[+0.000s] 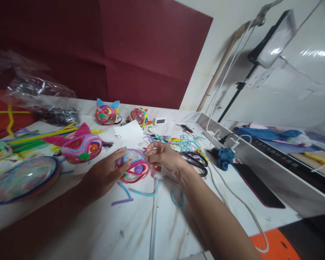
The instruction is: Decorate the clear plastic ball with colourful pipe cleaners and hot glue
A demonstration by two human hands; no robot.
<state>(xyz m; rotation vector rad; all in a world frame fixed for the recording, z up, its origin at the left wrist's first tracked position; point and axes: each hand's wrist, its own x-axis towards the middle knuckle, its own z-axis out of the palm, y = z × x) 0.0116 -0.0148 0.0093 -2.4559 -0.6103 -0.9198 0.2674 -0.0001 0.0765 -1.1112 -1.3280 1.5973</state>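
My left hand (109,173) is closed round the left side of a clear plastic ball (135,177) trimmed with pipe cleaners in pink, red, purple and light blue. A purple coil sits inside a pink eye-shaped loop on its front. My right hand (162,157) is at the ball's right side, fingers pinched together; what they hold, if anything, is too small to make out. Below that hand a small device with an orange light (156,168) lies on the table, a pale cable running from it toward me. Cut blue and purple pipe cleaner pieces (121,203) lie in front.
Black-handled scissors (196,162) lie right of my right hand, near a pile of pipe cleaner scraps (184,142). A pink-eared decorated ball (81,146) stands left, with a clear dome (24,180) nearer me. Two decorated balls stand behind. A black phone-like slab (257,184) lies right.
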